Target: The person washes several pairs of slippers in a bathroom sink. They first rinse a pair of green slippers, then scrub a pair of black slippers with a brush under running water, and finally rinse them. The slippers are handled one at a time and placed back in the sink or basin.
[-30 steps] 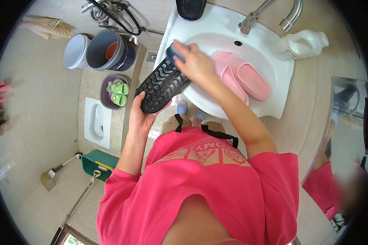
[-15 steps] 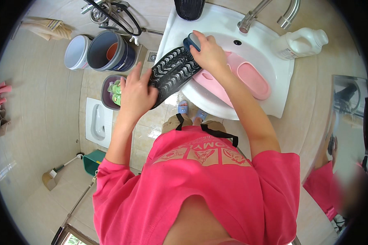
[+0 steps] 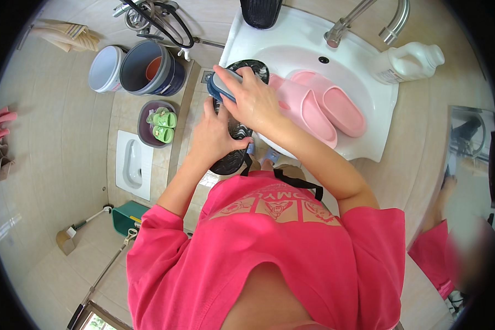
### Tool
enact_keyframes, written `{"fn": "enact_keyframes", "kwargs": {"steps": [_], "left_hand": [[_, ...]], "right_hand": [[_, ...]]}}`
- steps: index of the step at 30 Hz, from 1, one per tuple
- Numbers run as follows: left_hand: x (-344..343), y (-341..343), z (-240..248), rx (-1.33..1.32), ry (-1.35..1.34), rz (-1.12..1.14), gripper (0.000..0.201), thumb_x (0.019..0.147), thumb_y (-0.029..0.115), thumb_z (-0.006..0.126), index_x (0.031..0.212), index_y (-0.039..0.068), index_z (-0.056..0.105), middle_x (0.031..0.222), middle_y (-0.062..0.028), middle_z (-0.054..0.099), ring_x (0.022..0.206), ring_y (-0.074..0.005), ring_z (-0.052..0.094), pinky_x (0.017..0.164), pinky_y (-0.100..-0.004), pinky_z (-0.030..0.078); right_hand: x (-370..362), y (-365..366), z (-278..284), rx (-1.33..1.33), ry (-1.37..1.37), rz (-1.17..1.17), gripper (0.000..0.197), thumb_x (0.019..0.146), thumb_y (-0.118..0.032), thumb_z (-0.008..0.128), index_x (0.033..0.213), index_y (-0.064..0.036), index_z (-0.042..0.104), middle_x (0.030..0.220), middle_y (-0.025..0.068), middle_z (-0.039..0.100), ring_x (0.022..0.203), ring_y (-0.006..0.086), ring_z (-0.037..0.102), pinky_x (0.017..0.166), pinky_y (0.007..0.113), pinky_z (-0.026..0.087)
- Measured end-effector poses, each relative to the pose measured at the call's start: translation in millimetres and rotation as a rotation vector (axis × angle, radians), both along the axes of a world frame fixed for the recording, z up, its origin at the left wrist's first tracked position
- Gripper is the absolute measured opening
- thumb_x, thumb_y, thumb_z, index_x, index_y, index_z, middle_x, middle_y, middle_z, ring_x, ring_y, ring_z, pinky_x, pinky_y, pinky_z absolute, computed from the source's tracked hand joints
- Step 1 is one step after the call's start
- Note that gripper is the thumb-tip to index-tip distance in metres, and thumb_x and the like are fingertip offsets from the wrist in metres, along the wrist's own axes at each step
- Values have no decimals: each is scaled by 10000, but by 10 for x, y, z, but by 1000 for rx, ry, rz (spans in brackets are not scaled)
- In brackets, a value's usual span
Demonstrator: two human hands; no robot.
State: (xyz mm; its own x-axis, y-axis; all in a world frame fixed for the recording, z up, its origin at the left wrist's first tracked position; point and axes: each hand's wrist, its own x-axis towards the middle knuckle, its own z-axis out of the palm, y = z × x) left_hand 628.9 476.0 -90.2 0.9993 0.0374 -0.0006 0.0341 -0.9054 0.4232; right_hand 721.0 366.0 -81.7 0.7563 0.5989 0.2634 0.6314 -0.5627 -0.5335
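Observation:
A black slipper (image 3: 237,130), its treaded sole facing up, slants beside the left rim of the white sink (image 3: 237,41). My left hand (image 3: 210,136) grips it across the middle, thumb on the near side. Closed round a blue-and-grey scrub brush (image 3: 225,85), my right hand (image 3: 254,100) is over the upper part of the sole; the brush's underside is hidden. A pair of pink slippers (image 3: 344,107) lies in the basin. Another black slipper (image 3: 261,12) stands at the sink's far left corner.
Right of the basin sits a white jug (image 3: 410,63), beside the steel faucet (image 3: 335,34). Buckets (image 3: 151,69) and a purple tub (image 3: 157,142) with green clogs (image 3: 164,133) stand left, near a squat toilet (image 3: 132,165). A mirror (image 3: 467,181) hangs right.
The brush and my right hand have moved left and nearer. The slipper has turned more upright and its heel end has come nearer to me. My left hand has shifted right across it.

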Motion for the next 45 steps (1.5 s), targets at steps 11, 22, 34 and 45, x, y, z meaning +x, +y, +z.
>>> {"fn": "enact_keyframes", "kwargs": {"steps": [11, 22, 34, 45], "left_hand": [[13, -13, -106, 19, 97, 98, 1058, 487, 474, 763, 1329, 35, 298, 1153, -244, 378, 860, -386, 573, 662, -403, 508], [29, 35, -167, 1, 90, 57, 1049, 496, 495, 749, 1323, 25, 305, 1145, -263, 401, 840, -397, 583, 675, -411, 511], [38, 1, -156, 14, 61, 78, 1059, 487, 477, 758, 1331, 37, 293, 1175, -255, 369, 819, -389, 589, 654, -406, 510], [51, 204, -187, -299, 50, 3, 1063, 527, 406, 803, 1366, 62, 249, 1251, -258, 358, 1025, -366, 527, 865, -394, 438]], "right_hand": [[625, -14, -389, -201, -120, -106, 498, 752, -294, 607, 1235, -273, 486, 921, 134, 545, 697, 310, 607, 589, 400, 507], [147, -49, -70, -83, -21, 178, 531, 730, -256, 621, 1238, -211, 473, 949, 169, 518, 711, 316, 599, 603, 398, 497], [845, -375, -372, -122, -67, -188, 496, 753, -304, 599, 1233, -237, 493, 933, 148, 553, 737, 307, 602, 621, 393, 499], [939, -907, -250, -125, 57, -304, 499, 745, -263, 612, 1222, -187, 488, 964, 190, 548, 799, 323, 598, 654, 388, 497]]}}
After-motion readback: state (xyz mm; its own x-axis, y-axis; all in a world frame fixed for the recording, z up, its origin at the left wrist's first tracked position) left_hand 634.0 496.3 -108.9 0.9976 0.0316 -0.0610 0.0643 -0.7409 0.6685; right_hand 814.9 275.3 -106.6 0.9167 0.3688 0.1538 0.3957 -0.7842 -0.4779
